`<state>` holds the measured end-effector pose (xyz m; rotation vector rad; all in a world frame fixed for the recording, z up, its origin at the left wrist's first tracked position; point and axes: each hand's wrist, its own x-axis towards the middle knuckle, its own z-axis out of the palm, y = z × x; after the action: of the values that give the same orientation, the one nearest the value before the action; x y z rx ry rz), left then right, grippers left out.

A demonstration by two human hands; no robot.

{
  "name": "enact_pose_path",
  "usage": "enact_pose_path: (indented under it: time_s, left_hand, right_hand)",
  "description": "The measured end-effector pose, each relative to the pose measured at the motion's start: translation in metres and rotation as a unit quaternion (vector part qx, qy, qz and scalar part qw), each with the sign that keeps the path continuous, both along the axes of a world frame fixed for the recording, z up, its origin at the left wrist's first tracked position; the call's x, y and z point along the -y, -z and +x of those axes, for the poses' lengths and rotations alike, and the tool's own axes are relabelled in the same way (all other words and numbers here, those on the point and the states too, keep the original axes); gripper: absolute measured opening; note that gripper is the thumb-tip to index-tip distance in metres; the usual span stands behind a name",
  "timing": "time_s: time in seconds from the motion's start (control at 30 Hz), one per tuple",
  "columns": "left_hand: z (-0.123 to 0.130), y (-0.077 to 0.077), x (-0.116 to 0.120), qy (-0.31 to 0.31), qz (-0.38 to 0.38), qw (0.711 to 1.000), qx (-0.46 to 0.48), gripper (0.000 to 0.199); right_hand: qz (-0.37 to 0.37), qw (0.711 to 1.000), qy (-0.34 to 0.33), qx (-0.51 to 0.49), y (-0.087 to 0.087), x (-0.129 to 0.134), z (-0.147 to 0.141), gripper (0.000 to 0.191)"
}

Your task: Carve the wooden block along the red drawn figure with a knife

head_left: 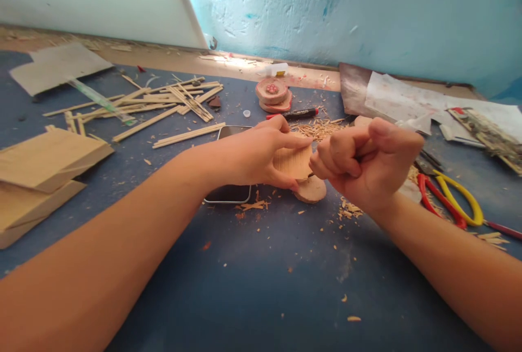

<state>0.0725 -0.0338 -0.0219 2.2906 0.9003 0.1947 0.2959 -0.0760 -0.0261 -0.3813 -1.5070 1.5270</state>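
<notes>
My left hand (269,150) grips a small flat wooden piece (292,161) between thumb and fingers. Just right of that piece, my right hand (362,159) is closed, its fingers curled inward; what they hold, if anything, is hidden. A round wooden disc (311,189) lies on the blue tabletop (261,286) below the held piece. Partly under my left wrist is a phone (230,194) with a light rim. Wood shavings (322,130) are heaped behind my hands.
Thin wooden sticks (163,103) and wooden blocks (49,161) are on the left. Behind are stacked round pieces (272,93) and a black marker (297,114). Pliers with red and yellow handles (460,199) and papers (395,96) are on the right.
</notes>
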Motion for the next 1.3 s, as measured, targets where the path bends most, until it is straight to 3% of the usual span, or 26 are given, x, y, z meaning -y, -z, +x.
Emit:
enact_pose_path:
  time_s: [0.2,0.37,0.57,0.63,0.77,0.93,1.07,1.2,1.3]
  left_hand:
    - [-0.002,0.002,-0.001,-0.008,0.008,1.0,0.0,0.066]
    - [-0.004,0.005,0.002,-0.023,0.001,1.0,-0.008,0.082]
    - [-0.008,0.006,0.01,-0.004,0.052,0.999,0.006,0.085]
    - [-0.01,0.005,0.01,0.013,0.067,0.997,0.033,0.075]
    - [-0.012,-0.001,0.005,0.03,0.086,0.989,0.118,0.035]
    - [-0.009,-0.011,0.003,-0.053,0.126,0.977,0.164,0.038]
    - [0.001,-0.011,0.007,-0.147,0.075,0.973,0.164,0.052]
    - [0.016,0.0,0.009,-0.186,0.121,0.973,0.057,0.066]
    - [0.022,0.009,0.009,-0.175,0.151,0.973,0.008,0.056]
  right_hand:
    - [-0.042,0.999,-0.02,-0.024,0.004,-0.006,0.001,0.062]
    - [-0.087,0.996,-0.004,-0.002,-0.01,0.002,0.02,0.061]
    - [-0.048,0.996,0.05,0.062,-0.018,0.008,0.035,0.067]
    - [-0.048,0.995,0.057,0.066,-0.018,0.01,0.036,0.065]
    - [-0.041,0.996,0.063,0.049,-0.02,0.013,0.04,0.062]
    - [-0.033,0.998,0.038,0.035,-0.023,0.013,0.04,0.061]
    - [-0.048,0.998,0.007,0.036,-0.026,0.016,0.036,0.061]
    - [-0.063,0.997,-0.016,0.044,-0.028,0.017,0.033,0.064]
    - [-0.068,0.996,-0.011,0.058,-0.028,0.016,0.033,0.065]
